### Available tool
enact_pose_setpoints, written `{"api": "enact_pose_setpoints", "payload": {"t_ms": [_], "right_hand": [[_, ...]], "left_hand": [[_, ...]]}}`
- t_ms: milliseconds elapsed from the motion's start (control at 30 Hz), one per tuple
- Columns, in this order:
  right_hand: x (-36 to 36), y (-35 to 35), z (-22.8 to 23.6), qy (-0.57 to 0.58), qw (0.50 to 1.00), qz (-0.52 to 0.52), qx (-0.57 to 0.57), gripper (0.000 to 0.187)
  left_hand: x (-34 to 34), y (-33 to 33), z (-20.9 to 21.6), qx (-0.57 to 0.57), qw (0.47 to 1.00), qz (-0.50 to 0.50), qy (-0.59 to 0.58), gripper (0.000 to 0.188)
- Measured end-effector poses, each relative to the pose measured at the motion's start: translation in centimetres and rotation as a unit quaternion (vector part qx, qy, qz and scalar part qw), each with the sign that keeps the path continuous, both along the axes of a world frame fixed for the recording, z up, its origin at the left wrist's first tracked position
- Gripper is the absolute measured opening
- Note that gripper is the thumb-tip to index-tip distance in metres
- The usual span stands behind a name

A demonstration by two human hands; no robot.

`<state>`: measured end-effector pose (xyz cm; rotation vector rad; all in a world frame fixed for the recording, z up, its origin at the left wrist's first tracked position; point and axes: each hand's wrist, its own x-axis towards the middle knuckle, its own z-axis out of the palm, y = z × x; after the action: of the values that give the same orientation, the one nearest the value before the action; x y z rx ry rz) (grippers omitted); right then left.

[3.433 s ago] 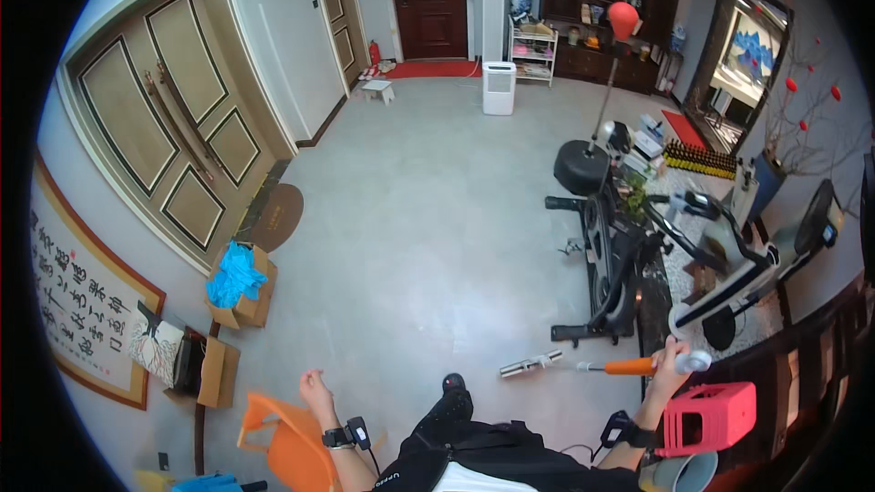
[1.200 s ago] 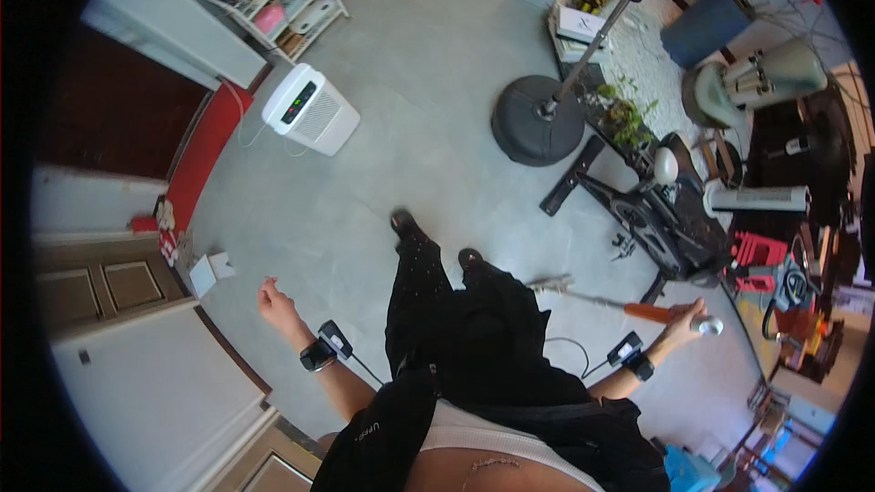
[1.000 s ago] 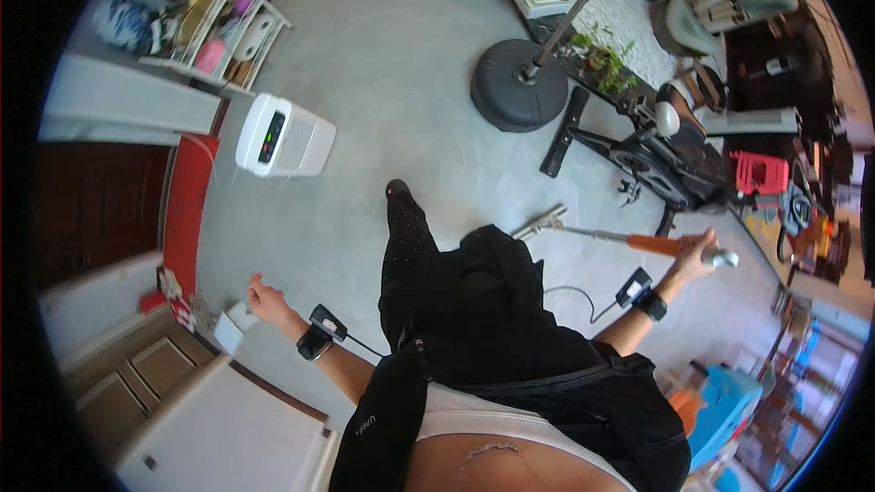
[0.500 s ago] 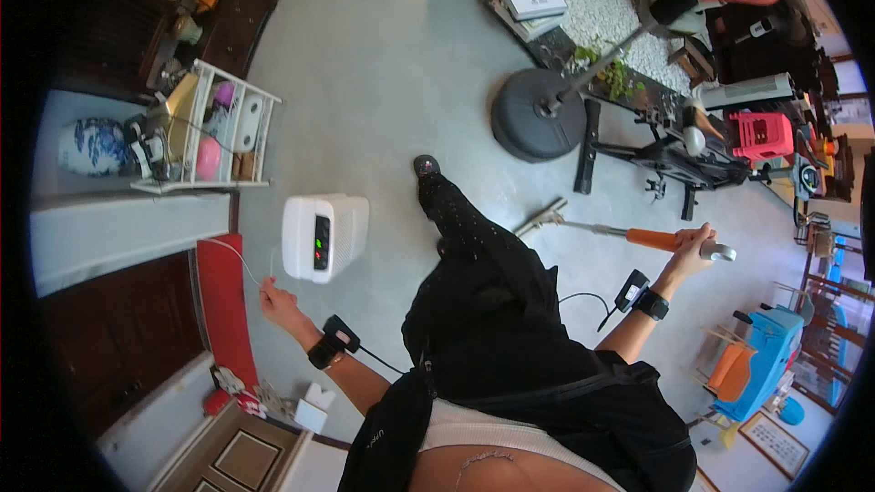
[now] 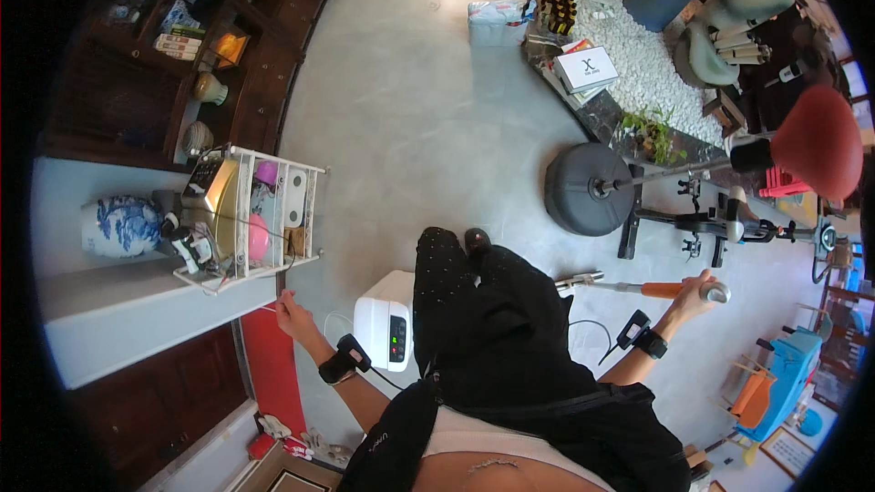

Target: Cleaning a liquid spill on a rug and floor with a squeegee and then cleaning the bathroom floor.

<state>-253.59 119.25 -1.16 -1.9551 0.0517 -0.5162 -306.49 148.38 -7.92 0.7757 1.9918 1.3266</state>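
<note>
Your right hand [image 5: 694, 287], at the right of the frame, is closed around the grip end of a long tool with an orange handle [image 5: 652, 290]; its metal shaft points left, toward frame centre, above the grey floor [image 5: 428, 118]. Your left hand [image 5: 290, 312], left of centre, hangs empty with fingers loosely apart, just below the white wire shelf [image 5: 264, 219]. A white appliance [image 5: 387, 333] stands beside your dark-clad legs.
</note>
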Motion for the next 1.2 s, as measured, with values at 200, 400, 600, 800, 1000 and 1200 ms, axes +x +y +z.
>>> {"api": "enact_pose_setpoints", "payload": {"t_ms": [200, 400, 600, 800, 1000, 1200], "right_hand": [[-2.8, 8.1, -0.2, 0.001, 0.999, -0.014, -0.052, 0.023], [-4.6, 16.5, -2.7, -0.033, 0.998, -0.06, -0.008, 0.017], [-7.3, 24.9, -2.3, 0.023, 0.999, 0.007, 0.035, 0.02], [-6.2, 37.2, -4.8, 0.051, 0.998, 0.026, 0.033, 0.022], [-4.5, 49.6, -8.8, -0.022, 0.992, 0.073, -0.103, 0.021], [-2.3, 63.5, -8.9, -0.006, 0.989, 0.118, -0.086, 0.021]], "left_hand": [[-0.1, 11.8, -4.7, -0.086, 0.995, -0.03, -0.031, 0.022], [0.1, 27.2, -3.8, 0.007, 0.991, -0.125, -0.053, 0.025], [1.0, 37.9, -4.5, 0.016, 0.983, -0.172, -0.058, 0.022], [4.1, 44.6, -4.4, 0.015, 0.978, -0.17, -0.12, 0.019], [1.9, 53.5, -8.0, -0.058, 0.99, -0.116, -0.049, 0.02], [2.5, 65.0, -4.4, -0.002, 0.994, -0.104, -0.035, 0.019]]}}
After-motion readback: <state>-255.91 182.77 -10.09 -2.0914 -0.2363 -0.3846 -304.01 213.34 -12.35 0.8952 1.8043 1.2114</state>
